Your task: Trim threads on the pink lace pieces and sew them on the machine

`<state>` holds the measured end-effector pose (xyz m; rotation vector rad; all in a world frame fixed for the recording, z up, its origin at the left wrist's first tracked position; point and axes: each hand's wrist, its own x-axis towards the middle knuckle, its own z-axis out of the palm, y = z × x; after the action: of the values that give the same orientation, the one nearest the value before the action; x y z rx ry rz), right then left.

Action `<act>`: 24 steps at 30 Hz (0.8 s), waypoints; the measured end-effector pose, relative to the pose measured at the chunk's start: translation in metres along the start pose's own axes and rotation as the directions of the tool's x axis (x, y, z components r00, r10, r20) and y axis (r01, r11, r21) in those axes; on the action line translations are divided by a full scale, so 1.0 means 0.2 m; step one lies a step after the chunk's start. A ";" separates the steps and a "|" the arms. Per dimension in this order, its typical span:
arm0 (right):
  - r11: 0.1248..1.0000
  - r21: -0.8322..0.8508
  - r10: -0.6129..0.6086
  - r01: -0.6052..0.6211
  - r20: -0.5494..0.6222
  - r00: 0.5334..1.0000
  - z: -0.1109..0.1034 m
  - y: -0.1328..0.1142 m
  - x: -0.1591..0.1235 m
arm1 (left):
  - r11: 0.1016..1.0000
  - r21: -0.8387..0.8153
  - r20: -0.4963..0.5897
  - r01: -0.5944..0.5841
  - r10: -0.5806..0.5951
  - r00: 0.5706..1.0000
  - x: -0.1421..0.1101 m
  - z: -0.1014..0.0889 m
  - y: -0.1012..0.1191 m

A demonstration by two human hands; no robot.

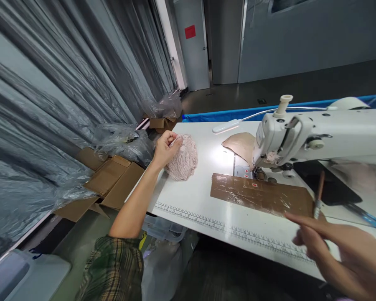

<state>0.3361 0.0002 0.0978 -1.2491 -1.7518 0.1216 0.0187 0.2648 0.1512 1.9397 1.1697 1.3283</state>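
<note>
My left hand (166, 151) pinches the upper edge of a gathered, pale pink lace piece (182, 161) near the table's left end. At the lower right, my right hand (332, 246) is partly curled with its index finger stretched over the table. A slim tool with a brown end and a metallic shaft (320, 190) rises from this hand; its exact kind is unclear and its lower part is hidden by the fingers. Farther right stands a white sewing machine (301, 133), with a beige curved cloth piece (240, 145) beside its needle area.
A brown, tape-covered strip (260, 194) lies before the machine on the white table (200, 198). A dark flat object (329, 184) and blue-handled tool (374, 221) lie right. A white lamp (227, 126) is behind. Open cardboard boxes (113, 179) stand left on the floor.
</note>
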 end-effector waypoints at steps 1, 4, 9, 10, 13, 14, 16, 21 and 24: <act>0.999 0.041 0.012 -0.016 0.073 0.997 0.02 0.01 0.03 | 0.999 -0.044 0.072 0.001 0.002 0.997 -0.02 0.04 0.05; 0.979 0.109 0.139 -0.174 0.273 0.952 0.09 0.06 0.10 | 0.995 -0.069 0.341 0.072 -0.044 0.939 -0.12 0.20 0.19; 0.897 0.005 0.400 -0.441 0.413 0.818 0.14 0.21 0.19 | 0.960 -0.116 0.794 0.254 -0.064 0.605 -0.28 0.55 0.28; 0.893 -0.048 0.428 -0.448 0.397 0.812 0.14 0.23 0.20 | 0.959 -0.133 0.828 0.252 -0.032 0.560 -0.30 0.59 0.28; 0.885 -0.183 0.466 -0.428 0.371 0.803 0.13 0.28 0.22 | 0.996 -0.083 0.800 0.039 0.043 0.599 -0.29 0.67 0.25; 0.884 -0.214 0.467 -0.416 0.369 0.803 0.12 0.29 0.22 | 0.997 -0.027 0.771 -0.077 0.069 0.633 -0.28 0.68 0.24; 0.879 -0.271 0.471 -0.393 0.361 0.805 0.12 0.30 0.22 | 0.959 0.084 0.728 -0.270 0.126 0.674 -0.24 0.67 0.20; 0.868 -0.355 0.471 -0.348 0.361 0.805 0.15 0.29 0.23 | 0.893 0.131 0.780 -0.430 0.175 0.601 -0.21 0.69 0.07; 0.860 -0.390 0.478 -0.329 0.391 0.786 0.20 0.27 0.24 | 0.851 0.062 0.787 -0.522 0.280 0.550 -0.24 0.73 0.04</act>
<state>0.3414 0.0800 0.0768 -1.9550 -1.9259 0.4666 0.1478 0.2278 0.0767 2.7077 0.4932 0.3522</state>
